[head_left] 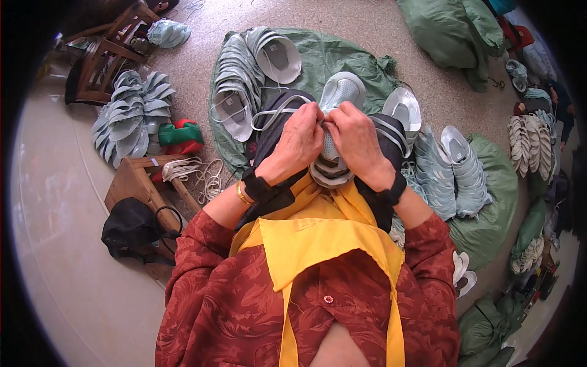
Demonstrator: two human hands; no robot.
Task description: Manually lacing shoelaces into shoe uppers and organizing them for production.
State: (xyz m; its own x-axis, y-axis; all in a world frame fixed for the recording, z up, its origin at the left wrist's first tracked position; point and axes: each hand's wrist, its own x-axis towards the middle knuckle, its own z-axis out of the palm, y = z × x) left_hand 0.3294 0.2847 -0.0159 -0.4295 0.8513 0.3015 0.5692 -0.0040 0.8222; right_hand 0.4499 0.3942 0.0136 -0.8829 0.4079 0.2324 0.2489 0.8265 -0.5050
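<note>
A pale grey-green mesh shoe upper (342, 92) lies upright in my lap between my knees, its toe pointing away from me and its opening near my yellow apron (330, 232). My left hand (298, 139) is closed in a pinch at the middle of the upper, and a flat pale shoelace (275, 112) loops out to its left over my knee. Close against it, my right hand (356, 137) pinches at the same spot, with more lace (391, 131) trailing to the right. The fingertips nearly meet and hide the eyelets between them.
Nested shoe uppers (235, 67) lie on a green sack (318, 49) ahead. More stacks stand at right (455, 174) and left (134, 116). A wooden stool (137, 189) at left bears bundled laces (181, 168) and a black bag (131, 229). Another green sack (452, 37) sits far right.
</note>
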